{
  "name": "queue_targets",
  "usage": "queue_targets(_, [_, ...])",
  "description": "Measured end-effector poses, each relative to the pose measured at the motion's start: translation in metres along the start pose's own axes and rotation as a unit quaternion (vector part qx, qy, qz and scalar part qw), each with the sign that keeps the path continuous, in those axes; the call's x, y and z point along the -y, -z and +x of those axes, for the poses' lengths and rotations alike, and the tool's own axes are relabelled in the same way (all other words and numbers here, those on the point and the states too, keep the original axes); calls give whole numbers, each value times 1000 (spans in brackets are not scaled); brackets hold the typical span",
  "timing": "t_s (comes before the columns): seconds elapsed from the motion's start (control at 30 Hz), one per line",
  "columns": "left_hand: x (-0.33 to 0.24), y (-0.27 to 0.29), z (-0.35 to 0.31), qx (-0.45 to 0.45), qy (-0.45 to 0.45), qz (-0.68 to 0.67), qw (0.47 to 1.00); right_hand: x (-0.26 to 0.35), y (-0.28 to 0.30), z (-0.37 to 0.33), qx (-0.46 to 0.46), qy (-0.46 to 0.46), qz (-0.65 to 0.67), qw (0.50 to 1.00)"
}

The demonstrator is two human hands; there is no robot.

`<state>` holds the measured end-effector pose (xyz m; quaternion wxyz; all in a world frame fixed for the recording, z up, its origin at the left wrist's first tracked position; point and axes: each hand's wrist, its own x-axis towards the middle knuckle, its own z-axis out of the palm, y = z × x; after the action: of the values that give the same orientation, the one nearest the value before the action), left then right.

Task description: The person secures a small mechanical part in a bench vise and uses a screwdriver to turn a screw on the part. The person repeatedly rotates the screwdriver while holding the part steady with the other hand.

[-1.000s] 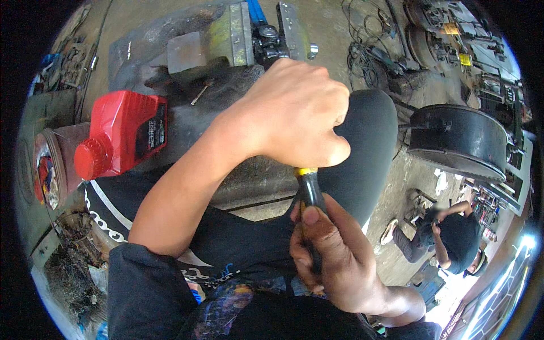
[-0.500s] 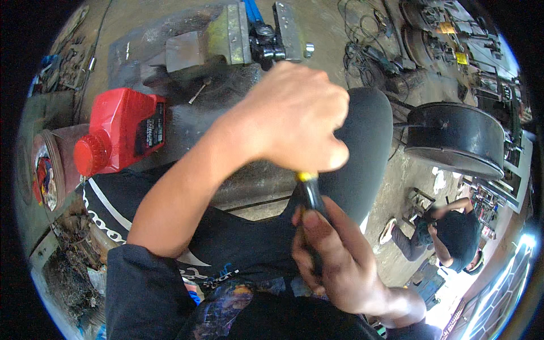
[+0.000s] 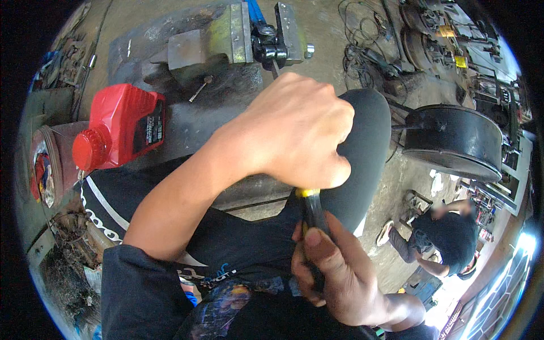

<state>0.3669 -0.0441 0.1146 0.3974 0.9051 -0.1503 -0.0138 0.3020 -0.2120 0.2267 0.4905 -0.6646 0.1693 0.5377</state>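
Note:
My right hand point(image 3: 345, 272) grips the black and yellow handle point(image 3: 313, 212) of what looks like a file. My left hand point(image 3: 300, 127) is closed farther along the same tool, its knuckles up, and hides most of the blade. A narrow grey strip of the blade point(image 3: 276, 69) shows between my left hand and the bench vise point(image 3: 241, 37). Between the vise jaws sits a black metal part point(image 3: 267, 44), with something blue reaching past it at the far side. The blade's tip is by this part; whether it touches cannot be made out.
Left of my arm lie a red plastic bottle point(image 3: 122, 124) and a clear tub of rags point(image 3: 54, 164). At right stand a black round drum point(image 3: 453, 141) and coiled cables point(image 3: 362, 42). A co-worker point(image 3: 442, 238) bends over farther right.
Both hands have drawn the file back toward my body, so a strip of blade now shows before the vise. The co-worker's arms have shifted.

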Motion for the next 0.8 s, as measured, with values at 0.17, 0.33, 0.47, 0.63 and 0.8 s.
queue_targets(0.17, [19,1,8,-36,-12,34,999,4,2,25,4,77,-46,996])
queue_targets(0.33, [9,-5,1,-66,-43,-2,997,-3,-5,4,-9,19,0,1000])
queue_targets(0.47, [-3,-6,-6,-36,-29,-23,999,-10,-2,-8,-3,10,-8,1000])
queue_targets(0.63, [3,-2,-3,-10,-7,23,1000,-12,0,7,-16,57,-82,995])
queue_targets(0.8, [19,1,7,-71,-31,7,997,-6,0,25,-1,109,-73,991])
